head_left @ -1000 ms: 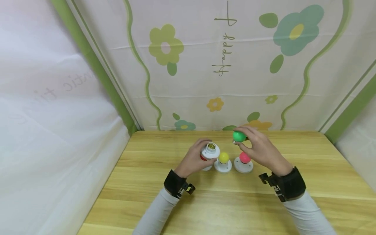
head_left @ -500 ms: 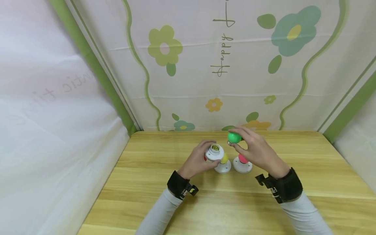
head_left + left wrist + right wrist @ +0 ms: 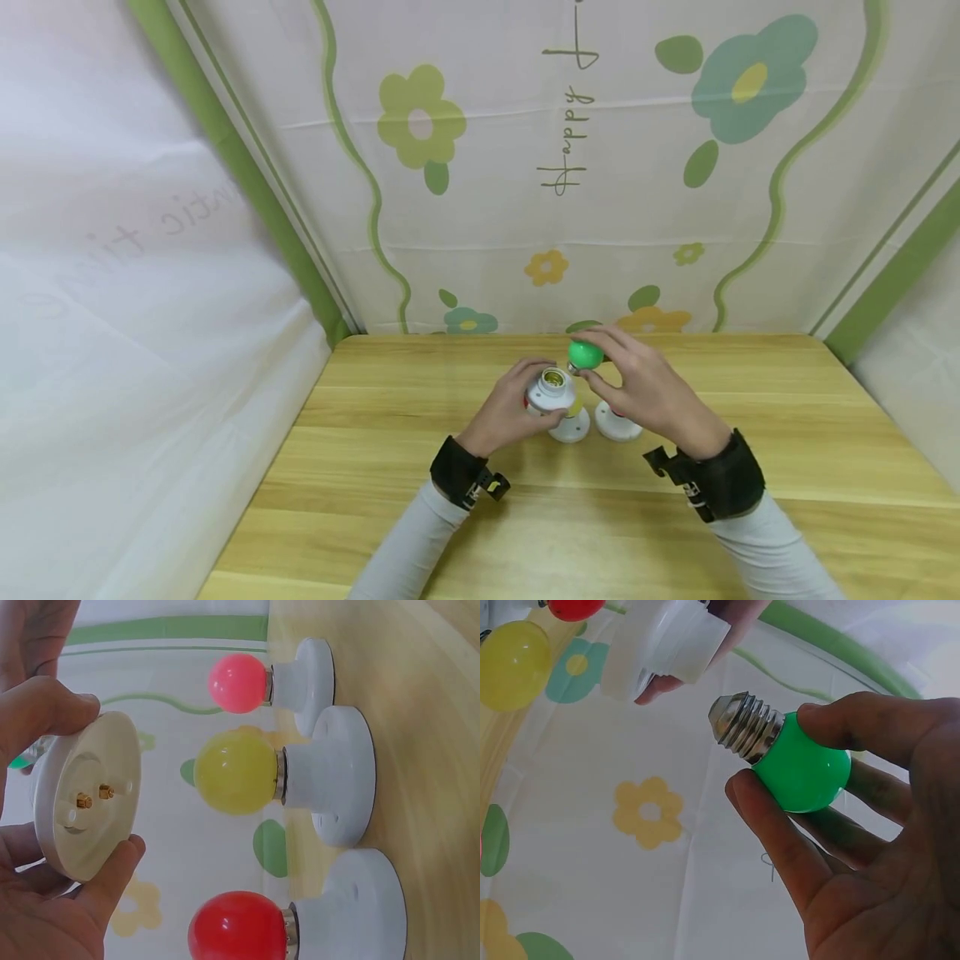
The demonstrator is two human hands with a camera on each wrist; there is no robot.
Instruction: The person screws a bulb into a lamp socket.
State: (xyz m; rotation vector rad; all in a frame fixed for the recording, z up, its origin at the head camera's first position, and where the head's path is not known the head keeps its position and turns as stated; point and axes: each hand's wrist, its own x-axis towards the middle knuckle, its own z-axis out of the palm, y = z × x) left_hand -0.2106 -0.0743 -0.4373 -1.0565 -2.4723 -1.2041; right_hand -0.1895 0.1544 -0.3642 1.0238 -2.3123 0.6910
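Note:
My left hand (image 3: 507, 410) grips a white lamp socket (image 3: 97, 796) by its round base, held above the table with its threaded opening facing up. Two brass screws show on the underside in the left wrist view. Just right of the socket, my right hand (image 3: 641, 385) pinches a green light bulb (image 3: 804, 766) by its globe. The bulb's metal screw cap (image 3: 744, 726) points toward the socket opening, with a small gap between them in the right wrist view.
On the wooden table (image 3: 480, 533) stand three more white sockets in a row, bearing a red bulb (image 3: 237, 927), a yellow bulb (image 3: 235, 772) and a pink bulb (image 3: 238, 682). Behind the table hangs a flowered white curtain (image 3: 487, 208).
The right hand has moved left with the green bulb, closer to the socket. My left hand has shifted slightly right with the socket, which now hides much of the yellow bulb in the head view.

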